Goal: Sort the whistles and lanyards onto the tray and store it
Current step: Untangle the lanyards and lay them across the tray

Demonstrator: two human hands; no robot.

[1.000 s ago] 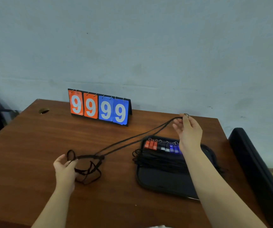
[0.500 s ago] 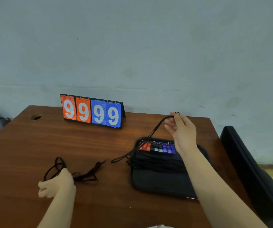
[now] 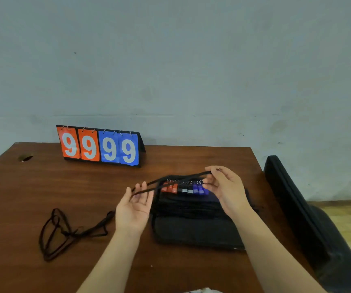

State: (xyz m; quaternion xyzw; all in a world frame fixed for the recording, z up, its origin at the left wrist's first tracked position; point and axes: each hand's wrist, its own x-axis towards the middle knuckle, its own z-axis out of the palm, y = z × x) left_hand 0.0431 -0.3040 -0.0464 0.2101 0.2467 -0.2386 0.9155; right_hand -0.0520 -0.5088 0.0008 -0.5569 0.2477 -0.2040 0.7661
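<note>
Right hand: the right hand (image 3: 227, 187) is closed on one end of a lanyard (image 3: 153, 182), pinched between thumb and fingertips above the right end of the whistles (image 3: 184, 188).
Left hand: the left hand (image 3: 135, 208) is held palm up, fingers apart and nearly straight. The cord is carried across them, and no grip can be seen.
Lanyard: it is stretched between both hands, just over the whistle row. Its tail (image 3: 56, 231) is trailed left across the bench (image 3: 33, 187) in loose loops.
Tray: the tray (image 3: 191, 235) is set right of centre, with the whistles lined along its far edge and a bundle of cords (image 3: 185, 206) laid just near of them.
Risk, whistles: the row could be swept crooked if the taut cord is lowered onto the rings.
Risk, tail: the loops could be knotted if drawn in fast.
Risk, slip: the cord could be lost off the open left fingers.
Edges: the tray's right end is near the bench's right edge, with a chair (image 3: 293, 204) just beyond.
Open room: bare wood is left and near of the tray, and the scoreboard (image 3: 99, 148) is well apart, far left.
</note>
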